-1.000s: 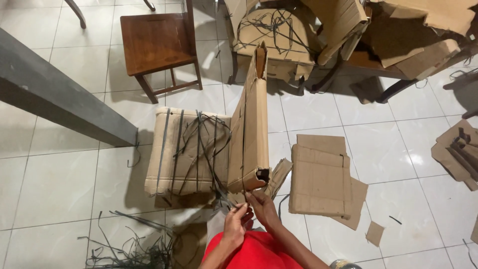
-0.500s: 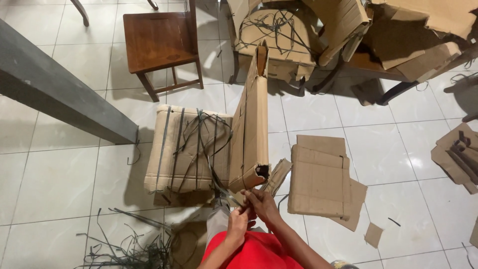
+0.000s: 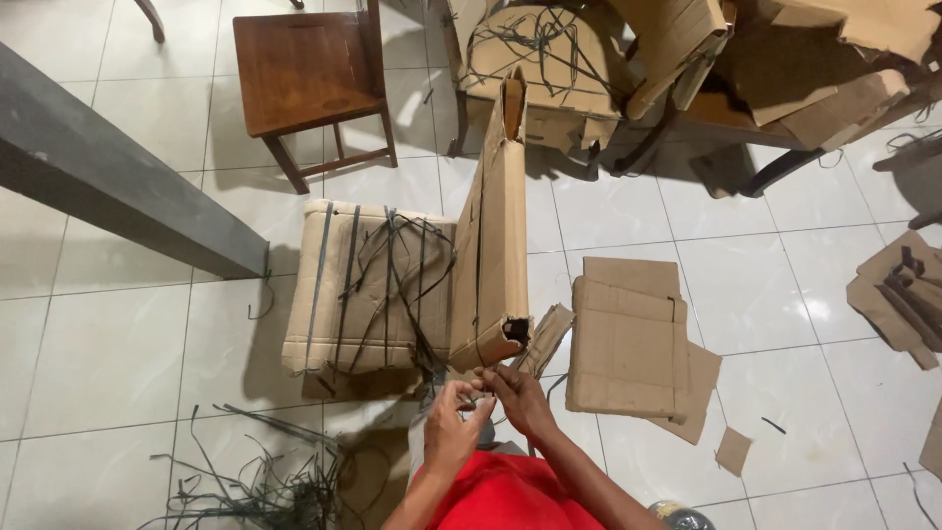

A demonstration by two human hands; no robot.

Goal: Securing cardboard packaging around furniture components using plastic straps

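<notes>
White glossy floor tiles point(image 3: 118, 363) are covering the whole room and catching soft glare from overhead light on the right. A dark wooden chair point(image 3: 304, 69) is standing far left, casting a shadow toward the near side. A grey slanted beam point(image 3: 108, 182) is crossing the left edge. Far right, torn cardboard point(image 3: 785, 59) is lying heaped over dark wooden furniture legs point(image 3: 775, 172). Loose black strapping scraps point(image 3: 255, 486) are lying tangled on the near left tiles.
</notes>
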